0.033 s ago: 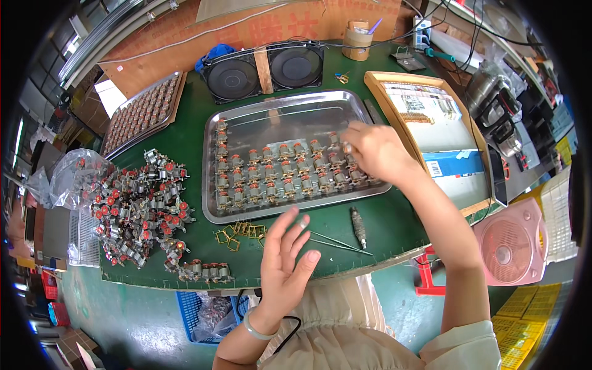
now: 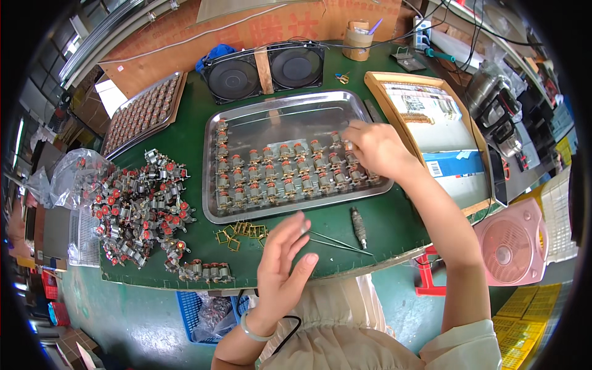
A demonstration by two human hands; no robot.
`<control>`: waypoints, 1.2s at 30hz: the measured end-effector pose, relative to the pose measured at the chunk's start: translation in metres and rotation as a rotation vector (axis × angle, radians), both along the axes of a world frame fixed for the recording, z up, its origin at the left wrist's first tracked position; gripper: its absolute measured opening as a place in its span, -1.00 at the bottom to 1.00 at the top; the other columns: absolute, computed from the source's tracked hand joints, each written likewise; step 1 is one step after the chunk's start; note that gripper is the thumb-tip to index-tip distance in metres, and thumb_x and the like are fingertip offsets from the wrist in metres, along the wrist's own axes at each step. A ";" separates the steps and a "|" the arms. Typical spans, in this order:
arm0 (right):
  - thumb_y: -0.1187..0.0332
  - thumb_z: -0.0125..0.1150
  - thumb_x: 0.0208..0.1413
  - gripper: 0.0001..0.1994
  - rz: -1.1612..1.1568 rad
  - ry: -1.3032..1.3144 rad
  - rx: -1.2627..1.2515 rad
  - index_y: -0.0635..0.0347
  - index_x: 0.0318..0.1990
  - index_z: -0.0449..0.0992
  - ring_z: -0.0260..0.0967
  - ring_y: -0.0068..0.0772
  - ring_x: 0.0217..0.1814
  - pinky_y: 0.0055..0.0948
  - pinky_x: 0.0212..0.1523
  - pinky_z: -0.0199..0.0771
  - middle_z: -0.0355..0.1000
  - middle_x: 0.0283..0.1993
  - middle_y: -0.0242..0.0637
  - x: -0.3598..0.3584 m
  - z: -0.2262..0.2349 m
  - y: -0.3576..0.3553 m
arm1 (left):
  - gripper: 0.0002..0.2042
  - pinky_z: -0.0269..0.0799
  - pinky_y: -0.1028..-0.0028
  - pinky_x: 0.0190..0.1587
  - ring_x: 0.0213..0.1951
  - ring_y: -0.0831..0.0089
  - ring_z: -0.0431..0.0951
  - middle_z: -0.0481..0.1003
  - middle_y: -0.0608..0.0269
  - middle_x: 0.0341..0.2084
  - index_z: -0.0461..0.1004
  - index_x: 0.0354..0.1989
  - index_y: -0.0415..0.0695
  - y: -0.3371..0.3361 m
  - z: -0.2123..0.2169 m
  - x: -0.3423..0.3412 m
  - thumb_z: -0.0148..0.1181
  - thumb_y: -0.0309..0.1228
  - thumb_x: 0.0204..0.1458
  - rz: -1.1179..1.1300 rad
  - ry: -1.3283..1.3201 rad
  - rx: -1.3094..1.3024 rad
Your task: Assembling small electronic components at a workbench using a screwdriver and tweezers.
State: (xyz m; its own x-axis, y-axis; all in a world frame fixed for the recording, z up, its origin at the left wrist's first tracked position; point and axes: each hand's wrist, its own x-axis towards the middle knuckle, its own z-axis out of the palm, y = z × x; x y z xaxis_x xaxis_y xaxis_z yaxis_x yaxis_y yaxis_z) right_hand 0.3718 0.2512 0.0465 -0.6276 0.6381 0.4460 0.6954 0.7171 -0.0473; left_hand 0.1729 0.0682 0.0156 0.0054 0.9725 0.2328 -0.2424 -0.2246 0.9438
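A shiny metal tray [image 2: 283,208] stands on the green table, with rows of small silver motors [image 2: 288,185] with red parts upright in it. Over its right end, my right hand [image 2: 377,150] has its fingers pinched round a small motor [image 2: 349,146], mostly hidden by the fingers. My left hand [image 2: 282,265] is held open in front of the tray, palm turned inward, holding nothing. Close to it lie brass-coloured square frames [image 2: 246,230], thin metal tweezers [image 2: 336,243] and a dark knurled handle tool [image 2: 358,228].
A heap of motors [image 2: 142,213] covers the table's left side, beside a plastic bag [image 2: 77,179]. Behind are a second filled tray [image 2: 140,114] and two black fans [image 2: 265,71]. A wooden-framed box [image 2: 447,132] borders the tray's right side; a pink fan [image 2: 507,246] stands beyond the table edge.
My left hand's fingers have tipped slightly and drawn a little closer together. My right hand stays over the tray's right end with only a slight shift.
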 end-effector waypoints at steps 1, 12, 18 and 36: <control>0.50 0.06 -0.19 -0.91 0.013 -0.019 -0.025 0.20 -0.44 0.44 0.38 -0.14 -0.41 -0.27 -0.40 0.40 0.37 -0.41 -0.24 -0.001 -0.004 0.005 | -0.55 0.18 0.41 0.10 0.09 0.28 0.24 0.11 0.02 0.13 0.17 0.07 -0.21 -0.003 0.001 -0.009 0.07 -0.61 -0.05 -0.081 0.178 0.027; 0.50 0.07 -0.20 -0.90 0.033 -0.195 -0.144 0.21 -0.46 0.47 0.38 -0.16 -0.32 -0.28 -0.31 0.40 0.38 -0.35 -0.23 -0.009 -0.009 0.017 | -0.58 -0.01 0.10 0.14 0.00 0.14 0.27 0.34 0.13 -0.12 0.35 -0.13 -0.23 -0.045 0.050 -0.084 0.21 -0.52 -0.27 0.217 1.428 0.040; 0.56 0.10 -0.25 -0.81 -0.017 -0.114 -0.096 0.22 -0.37 0.47 0.37 -0.12 -0.33 -0.27 -0.32 0.39 0.38 -0.39 -0.21 -0.017 0.010 0.006 | -0.53 0.12 0.16 0.05 -0.09 0.12 0.28 0.32 0.13 -0.20 0.35 -0.13 -0.22 -0.049 0.042 -0.098 0.21 -0.55 -0.37 0.209 1.585 0.027; 0.44 0.20 -0.24 -0.70 0.558 0.043 -0.353 0.19 -0.25 0.38 0.34 -0.26 -0.52 -0.35 -0.57 0.35 0.28 -0.46 -0.27 -0.114 0.024 -0.113 | -0.57 0.19 0.36 -0.22 -0.37 0.29 0.37 0.35 0.28 -0.46 0.29 -0.19 -0.04 -0.035 0.009 -0.137 0.24 -0.50 -0.32 0.291 1.335 0.359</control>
